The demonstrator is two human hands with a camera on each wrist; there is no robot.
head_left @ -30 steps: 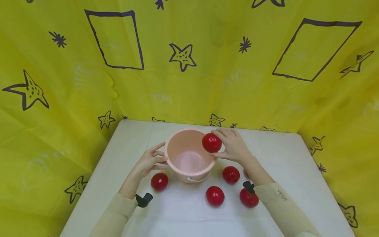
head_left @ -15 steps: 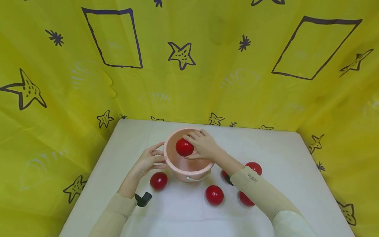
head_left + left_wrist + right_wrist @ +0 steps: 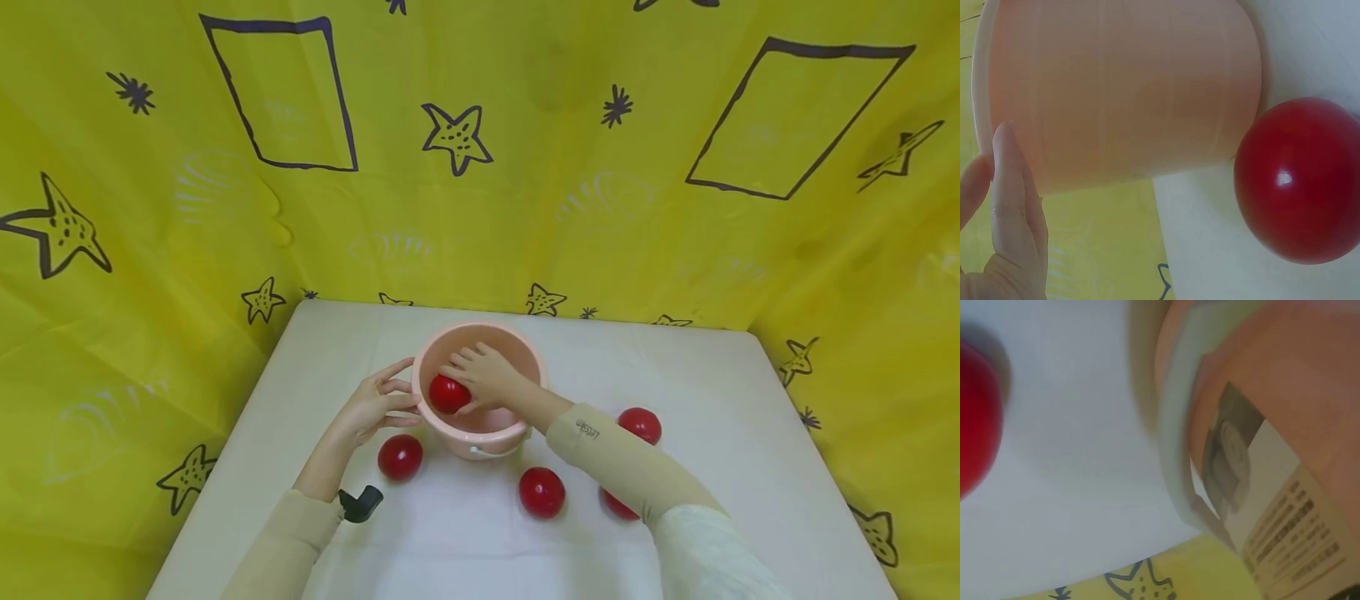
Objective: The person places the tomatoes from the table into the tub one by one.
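A pink bucket stands upright on the white table. My right hand reaches down inside it, gripping a shiny red ball near the left inner wall. In the right wrist view the hand itself is out of sight; the bucket's label and white handle show there. My left hand steadies the bucket from the left, its spread, fairly straight fingers touching the outer wall just under the rim. Beside the bucket's base, below that hand, lies another red ball.
A red ball lies in front of the bucket to the right. Farther right, my right sleeve partly covers two more, an upper ball and a lower ball. Yellow patterned cloth hangs behind and beside the table.
My right hand has carried the red ball left from over the bucket's right rim and down into the bucket. The left hand stays at the bucket's left side.
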